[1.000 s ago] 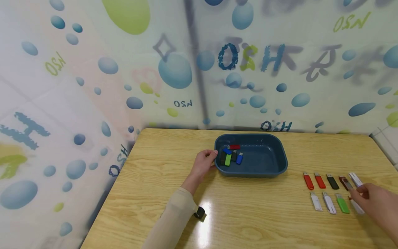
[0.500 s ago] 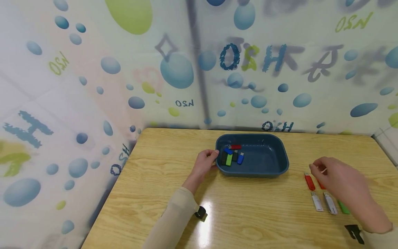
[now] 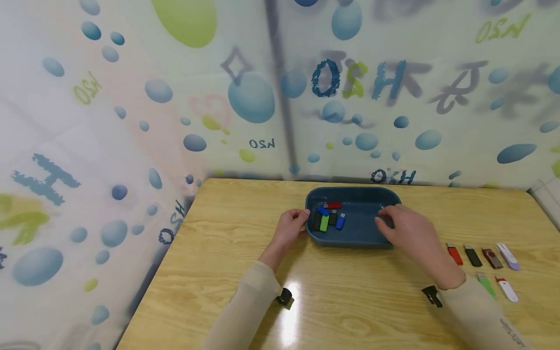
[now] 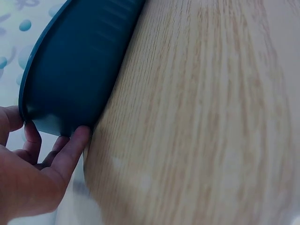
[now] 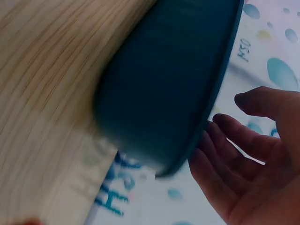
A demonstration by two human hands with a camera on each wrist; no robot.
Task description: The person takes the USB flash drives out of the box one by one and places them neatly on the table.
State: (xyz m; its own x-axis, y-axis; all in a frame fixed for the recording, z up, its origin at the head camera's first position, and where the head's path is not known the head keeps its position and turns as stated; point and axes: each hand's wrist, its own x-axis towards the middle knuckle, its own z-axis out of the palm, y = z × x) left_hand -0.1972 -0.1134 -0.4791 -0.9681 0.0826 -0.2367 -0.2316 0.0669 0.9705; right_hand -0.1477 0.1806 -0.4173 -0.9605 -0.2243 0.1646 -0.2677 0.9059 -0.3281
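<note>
A dark blue plastic bin (image 3: 356, 239) sits on the table with several USB sticks at its left end, among them a green USB stick (image 3: 324, 223) and a red USB stick (image 3: 334, 205). My left hand (image 3: 288, 228) grips the bin's left end, thumb at the rim and fingers against the outer wall. Over the bin's right end is my right hand (image 3: 407, 228). In the right wrist view its thumb and index finger are apart, with nothing seen between them. The right hand hides part of the bin's right end.
Right of the bin lie more USB sticks in two rows, including a black USB stick (image 3: 473, 256), a brown USB stick (image 3: 492, 258) and a white one with a red end (image 3: 507, 289). My right forearm covers part of these rows. A patterned wall stands behind the table (image 3: 245, 199).
From the far right of the USB stick rows, my right hand has swept left to the bin's right end. The left hand keeps its grip on the bin.
</note>
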